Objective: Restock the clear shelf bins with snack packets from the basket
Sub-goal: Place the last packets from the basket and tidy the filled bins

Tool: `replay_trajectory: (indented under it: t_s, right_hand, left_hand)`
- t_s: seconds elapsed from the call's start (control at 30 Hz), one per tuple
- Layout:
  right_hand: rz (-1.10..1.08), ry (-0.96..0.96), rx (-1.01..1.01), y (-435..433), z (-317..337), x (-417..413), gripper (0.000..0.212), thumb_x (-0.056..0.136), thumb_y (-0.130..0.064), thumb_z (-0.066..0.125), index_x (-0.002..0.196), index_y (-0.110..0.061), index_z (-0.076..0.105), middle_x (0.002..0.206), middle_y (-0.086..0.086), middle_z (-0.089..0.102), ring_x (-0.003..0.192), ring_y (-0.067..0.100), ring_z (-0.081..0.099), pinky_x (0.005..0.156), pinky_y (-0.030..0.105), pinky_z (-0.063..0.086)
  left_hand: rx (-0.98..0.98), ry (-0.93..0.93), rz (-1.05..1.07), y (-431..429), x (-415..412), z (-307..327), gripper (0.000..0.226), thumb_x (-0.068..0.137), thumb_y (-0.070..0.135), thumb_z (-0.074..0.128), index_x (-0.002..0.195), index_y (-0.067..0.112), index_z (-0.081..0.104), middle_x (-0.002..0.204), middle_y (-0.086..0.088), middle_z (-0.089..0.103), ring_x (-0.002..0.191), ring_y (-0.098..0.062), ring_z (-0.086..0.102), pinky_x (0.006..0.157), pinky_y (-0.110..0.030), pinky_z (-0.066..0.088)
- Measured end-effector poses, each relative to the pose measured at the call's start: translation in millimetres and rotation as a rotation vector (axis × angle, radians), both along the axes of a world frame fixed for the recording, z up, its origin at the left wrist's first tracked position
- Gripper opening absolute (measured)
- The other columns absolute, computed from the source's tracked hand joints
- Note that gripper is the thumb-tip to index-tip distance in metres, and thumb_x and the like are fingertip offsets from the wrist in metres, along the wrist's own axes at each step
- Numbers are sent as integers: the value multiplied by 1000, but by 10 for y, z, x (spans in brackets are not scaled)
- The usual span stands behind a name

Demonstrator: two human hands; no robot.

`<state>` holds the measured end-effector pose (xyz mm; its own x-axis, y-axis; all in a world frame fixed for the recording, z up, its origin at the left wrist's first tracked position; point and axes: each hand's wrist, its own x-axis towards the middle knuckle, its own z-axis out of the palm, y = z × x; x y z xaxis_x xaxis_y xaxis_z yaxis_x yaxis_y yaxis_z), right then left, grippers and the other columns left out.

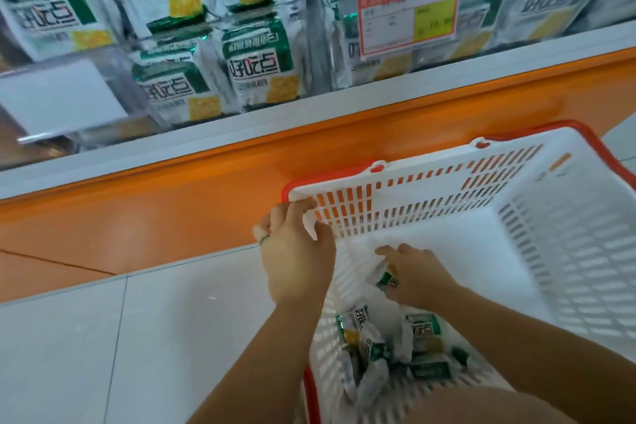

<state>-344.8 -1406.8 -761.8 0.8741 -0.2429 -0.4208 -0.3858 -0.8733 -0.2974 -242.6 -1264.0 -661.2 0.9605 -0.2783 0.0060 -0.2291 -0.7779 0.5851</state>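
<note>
A white plastic basket [537, 251] with red rim and handles sits tilted on the floor below the shelf. My left hand [296, 251] grips its near-left corner, fingers curled over the rim. My right hand [416, 277] is inside the basket, fingers around a white and green snack packet [387, 279]. Several more snack packets [395, 348] lie heaped at the basket's near end. Above, clear shelf bins [261, 45] hold several of the same green and white packets.
An orange shelf base [172, 203] runs diagonally under a grey shelf edge. A red-framed price label [407, 12] hangs on a bin front. White floor tiles [120, 337] lie to the left of the basket.
</note>
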Motion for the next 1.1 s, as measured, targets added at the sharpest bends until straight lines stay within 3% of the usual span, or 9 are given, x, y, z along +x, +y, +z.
replay_trajectory:
  t_s: [0.1,0.27,0.37,0.43,0.57,0.63,0.73,0.9,1.1]
  right_hand:
    - [-215,-119,296,-92,597,9,49,80,-29,70,125,-22,52,104,-3,49,83,9,50,72,22,40]
    - [-267,-326,333,-82,1638,-21,41,82,-32,71,117,-19,54,112,-7,41,97,8,45,81,19,34]
    - [-348,-430,401,19,2143,2,26,80,-38,71,88,-16,58,96,-1,62,82,14,62,64,28,43]
    - [-386,-486,438,101,2409,53,24,80,-37,71,79,-19,56,88,0,67,80,11,66,62,27,46]
    - [-457,-647,518,340,2800,184,51,70,-55,71,86,-8,60,94,15,65,87,29,66,81,48,54]
    - [-473,-733,532,502,2939,261,50,72,-55,70,82,-7,59,89,14,65,82,25,66,82,45,55]
    - [-419,-781,500,735,3112,407,39,79,-51,66,77,-13,55,80,7,57,71,14,56,70,28,45]
    - [-120,-801,246,907,3465,634,57,83,-38,68,133,-39,41,115,-15,48,100,2,50,86,25,43]
    - [94,-736,67,916,3700,1119,23,82,-24,73,101,-29,60,74,-22,48,61,-11,49,56,8,35]
  left_hand:
    - [49,52,4,5,45,50,30,91,21,52,119,29,60,124,6,54,115,-24,43,77,-15,19]
    - [131,340,-160,-35,152,426,42,93,27,52,134,27,43,124,0,57,112,-24,52,99,-31,36]
    - [91,515,-356,9,174,919,45,94,16,50,138,23,43,122,-5,60,85,-13,58,73,-25,48]
    - [128,476,-559,95,202,1331,47,93,9,54,137,21,46,128,-3,58,98,-14,58,78,-25,48]
    - [96,433,-838,407,151,2124,42,86,6,66,121,26,54,103,11,61,85,0,58,73,-12,47]
    - [-37,381,-769,571,154,2315,31,86,21,70,107,36,53,98,13,60,78,4,57,61,-8,44]
    - [-213,251,-509,788,238,2392,42,85,42,66,122,33,50,109,9,53,81,-3,52,56,-13,40]
    - [-306,157,-380,1020,467,2479,37,88,42,63,120,32,48,87,13,51,59,1,46,41,-13,34]
    - [-454,140,-321,1151,804,2487,31,90,28,64,119,24,54,91,8,59,58,0,49,40,-9,34]
